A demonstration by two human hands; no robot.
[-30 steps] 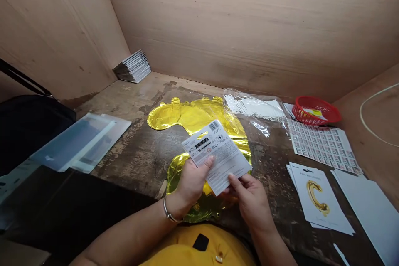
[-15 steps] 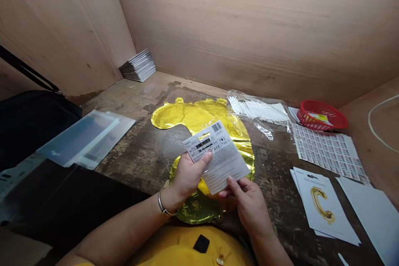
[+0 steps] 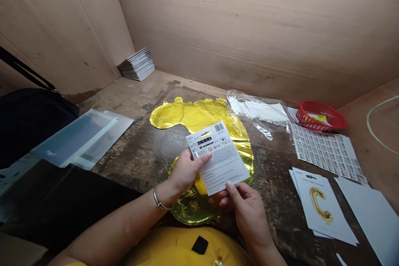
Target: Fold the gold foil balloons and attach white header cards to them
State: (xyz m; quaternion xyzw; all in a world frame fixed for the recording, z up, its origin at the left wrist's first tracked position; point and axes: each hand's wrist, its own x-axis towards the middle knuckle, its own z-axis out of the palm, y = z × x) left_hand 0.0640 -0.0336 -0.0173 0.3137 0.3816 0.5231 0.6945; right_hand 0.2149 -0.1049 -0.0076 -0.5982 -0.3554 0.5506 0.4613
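both hands hold a white printed card (image 3: 220, 158) above a gold foil balloon (image 3: 195, 116) on the table (image 3: 274, 187); its long axis tilts away from the body. the left hand (image 3: 185, 171) grips its left edge, the right hand (image 3: 247, 212) pinches its lower edge with narrowed fingers (image 3: 232, 189).

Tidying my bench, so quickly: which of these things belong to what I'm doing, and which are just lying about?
In use: left hand, right hand, printed white card held between them, gold foil balloon beneath.
Lying about: red basket, printed label sheet, stacked cards by the wall, clear plastic sleeves.
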